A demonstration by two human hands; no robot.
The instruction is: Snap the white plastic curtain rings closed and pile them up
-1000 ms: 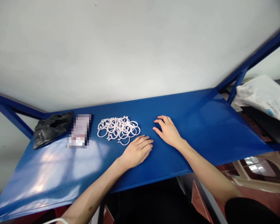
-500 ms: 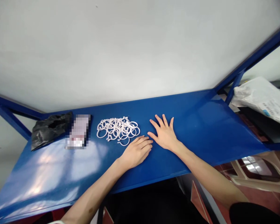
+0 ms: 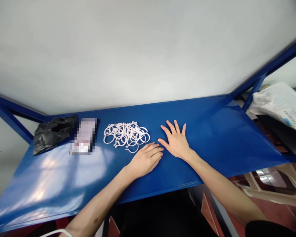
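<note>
A heap of several white plastic rings (image 3: 125,135) lies on the blue metal shelf (image 3: 217,131). My left hand (image 3: 146,158) rests flat on the shelf just below and right of the heap, fingers stretched out and close together, holding nothing. My right hand (image 3: 175,141) lies palm down beside it, to the right of the rings, fingers spread and empty. The thumb of the right hand nearly touches the left fingertips.
A blurred-out flat packet (image 3: 84,136) and a crumpled black plastic bag (image 3: 53,133) lie left of the rings. A white plastic parcel (image 3: 281,103) sits on a neighbouring surface at the right. A grey wall rises behind the shelf; a pale plastic chair (image 3: 273,184) stands below right.
My right hand went from curled fingers to flat and spread, and slid slightly left toward the left hand. The left hand and the rings stayed put.
</note>
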